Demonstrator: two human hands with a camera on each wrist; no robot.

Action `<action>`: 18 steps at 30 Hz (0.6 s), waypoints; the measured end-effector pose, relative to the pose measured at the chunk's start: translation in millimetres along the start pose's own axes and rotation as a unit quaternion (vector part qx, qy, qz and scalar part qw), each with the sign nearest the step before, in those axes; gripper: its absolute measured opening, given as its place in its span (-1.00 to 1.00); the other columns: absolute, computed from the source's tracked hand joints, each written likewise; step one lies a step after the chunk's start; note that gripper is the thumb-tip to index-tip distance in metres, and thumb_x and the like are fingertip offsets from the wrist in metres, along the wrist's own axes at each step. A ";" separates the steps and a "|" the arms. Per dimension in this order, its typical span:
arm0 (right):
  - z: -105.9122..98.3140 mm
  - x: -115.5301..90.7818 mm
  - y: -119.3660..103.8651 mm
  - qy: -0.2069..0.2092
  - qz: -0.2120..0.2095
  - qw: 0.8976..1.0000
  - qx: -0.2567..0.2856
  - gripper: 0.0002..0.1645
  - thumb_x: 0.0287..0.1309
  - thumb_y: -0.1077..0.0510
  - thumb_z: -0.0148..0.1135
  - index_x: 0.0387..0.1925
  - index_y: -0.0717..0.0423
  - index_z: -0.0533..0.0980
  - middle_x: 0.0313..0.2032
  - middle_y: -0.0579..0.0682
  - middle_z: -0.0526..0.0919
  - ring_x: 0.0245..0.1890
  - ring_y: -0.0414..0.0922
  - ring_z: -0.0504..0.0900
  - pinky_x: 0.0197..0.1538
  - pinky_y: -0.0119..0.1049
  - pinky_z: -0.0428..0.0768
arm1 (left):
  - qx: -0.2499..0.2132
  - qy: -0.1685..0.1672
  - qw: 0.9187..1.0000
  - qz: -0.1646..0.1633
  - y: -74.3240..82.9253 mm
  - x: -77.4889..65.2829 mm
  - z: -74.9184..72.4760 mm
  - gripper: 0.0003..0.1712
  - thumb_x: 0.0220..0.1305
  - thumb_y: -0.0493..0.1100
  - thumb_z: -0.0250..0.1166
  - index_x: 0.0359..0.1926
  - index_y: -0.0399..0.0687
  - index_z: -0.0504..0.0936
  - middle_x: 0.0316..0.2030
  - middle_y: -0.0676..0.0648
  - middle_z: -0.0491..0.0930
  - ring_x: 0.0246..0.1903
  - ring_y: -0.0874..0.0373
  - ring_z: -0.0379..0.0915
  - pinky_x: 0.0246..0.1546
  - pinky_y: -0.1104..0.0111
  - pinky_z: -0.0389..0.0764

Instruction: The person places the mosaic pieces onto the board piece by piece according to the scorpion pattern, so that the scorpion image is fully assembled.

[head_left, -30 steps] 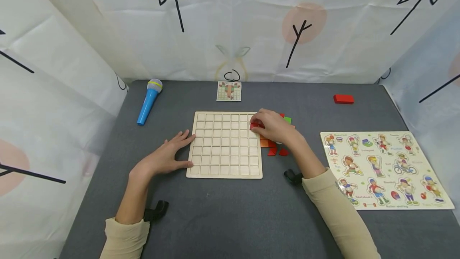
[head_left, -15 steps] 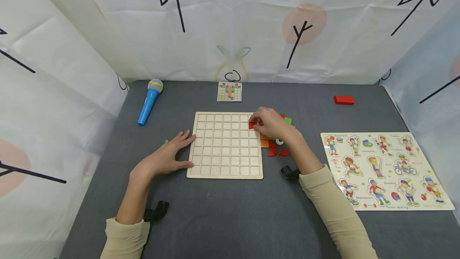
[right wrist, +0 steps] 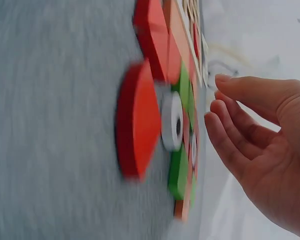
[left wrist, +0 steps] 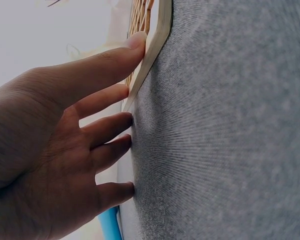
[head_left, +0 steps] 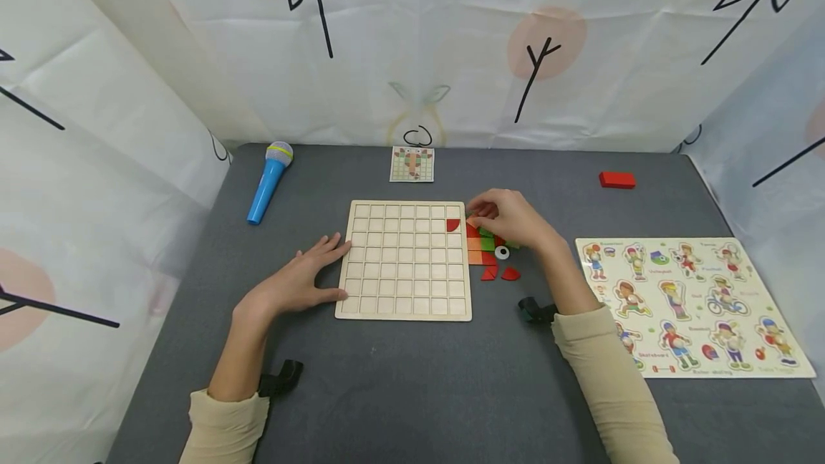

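Head view: pale patterned cloth [head_left: 464, 41] is hanging behind and beside a grey desk [head_left: 399, 392].
Picture board: on the desk's right side, a puzzle board [head_left: 651, 301] is lying flat, showing cartoon figures.
Grid board: mid-desk, a pale wooden grid board [head_left: 406, 263] is lying flat.
Hands: the left hand [head_left: 299, 278] is spreading its fingers, thumb and index fingertip touching the grid board's left edge; the right hand [head_left: 509, 217] is hovering just over the coloured pieces [head_left: 475, 258], its thumb standing apart from loosely bent fingers.
Microphone: a blue microphone [head_left: 264, 188] is lying at far left.
Pieces: red, orange and green ones are clustering along the grid board's right edge.
Card: a small pattern card [head_left: 412, 173] is lying beyond the grid board.
Block: a red block [head_left: 616, 180] is lying at far right.
White disc: one white disc [right wrist: 168, 125] with a dark centre is resting among the pieces.
Placed piece: a red quarter-round piece [head_left: 453, 224] is sitting in the grid board's rightmost column, second row from the far edge.
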State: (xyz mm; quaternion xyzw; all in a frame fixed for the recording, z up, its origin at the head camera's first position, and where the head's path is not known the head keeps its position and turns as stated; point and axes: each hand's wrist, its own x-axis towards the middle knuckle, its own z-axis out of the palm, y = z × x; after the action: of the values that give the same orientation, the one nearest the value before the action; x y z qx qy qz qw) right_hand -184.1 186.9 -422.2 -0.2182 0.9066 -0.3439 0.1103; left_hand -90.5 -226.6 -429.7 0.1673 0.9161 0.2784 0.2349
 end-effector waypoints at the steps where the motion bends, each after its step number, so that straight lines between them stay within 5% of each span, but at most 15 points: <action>1: -3.5 -2.3 3.4 0.005 0.007 1.000 0.004 -0.66 0.43 0.30 0.37 0.17 0.35 0.69 0.04 0.30 0.79 0.00 0.17 0.78 0.13 0.12 0.76 | 0.000 0.000 1.000 0.000 0.1 0.2 0.0 0.06 0.39 0.07 0.52 0.73 -0.03 0.17 0.75 -0.33 -0.06 0.75 -0.39 -0.26 0.58 -0.56 -0.15; 18: -40.8 -31.8 48.6 0.033 0.110 0.993 -0.020 -0.55 0.38 0.26 0.39 0.24 0.36 0.63 0.17 0.38 0.73 0.14 0.26 0.69 0.26 0.19 0.64 | -0.002 -0.004 1.000 -0.004 -0.1 1.3 -0.5 0.08 0.38 0.08 0.52 0.73 -0.02 0.16 0.75 -0.33 -0.06 0.76 -0.38 -0.28 0.59 -0.55 -0.17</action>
State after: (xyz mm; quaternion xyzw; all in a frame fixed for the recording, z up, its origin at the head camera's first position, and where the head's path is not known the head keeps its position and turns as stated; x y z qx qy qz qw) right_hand -185.9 257.8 -423.1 -0.1082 0.9349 -0.3185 0.1135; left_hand -91.9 -226.3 -429.8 0.1643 0.9153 0.2786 0.2401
